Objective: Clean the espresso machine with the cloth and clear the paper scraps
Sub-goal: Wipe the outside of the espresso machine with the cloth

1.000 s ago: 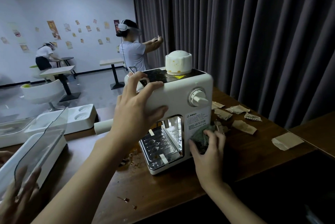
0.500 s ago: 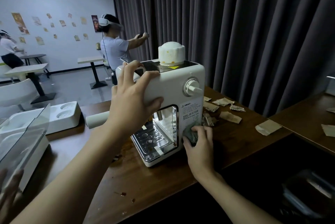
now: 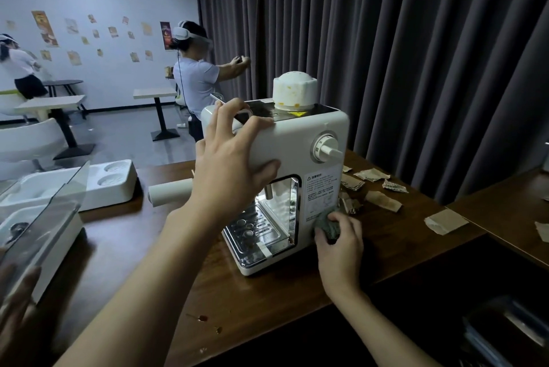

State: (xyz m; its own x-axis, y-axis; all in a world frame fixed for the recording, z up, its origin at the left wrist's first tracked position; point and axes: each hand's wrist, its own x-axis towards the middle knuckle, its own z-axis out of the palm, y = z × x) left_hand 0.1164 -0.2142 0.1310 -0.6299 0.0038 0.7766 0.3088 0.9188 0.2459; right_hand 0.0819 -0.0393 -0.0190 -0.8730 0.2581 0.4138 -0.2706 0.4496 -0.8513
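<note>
A white espresso machine [image 3: 300,140] stands on the dark wooden table [image 3: 267,301], with a dial on its front and a stained white cap on top. My left hand [image 3: 231,170] grips its upper left corner, fingers over the top edge and thumb on the front. My right hand [image 3: 338,243] holds a dark green cloth [image 3: 328,222] bunched against the lower right front, below the warning label. Brown paper scraps [image 3: 383,201] lie scattered on the table to the right of the machine.
White foam trays [image 3: 98,185] and a clear plastic lid [image 3: 44,218] sit at the left, with another person's hand at the bottom left corner. A second table [image 3: 505,218] adjoins at the right. Dark curtains hang behind. People stand in the room beyond.
My right hand has rubbed the cloth lower down the machine's right front and holds it near the bottom. My left hand keeps its grip on the top corner. The view has shifted.
</note>
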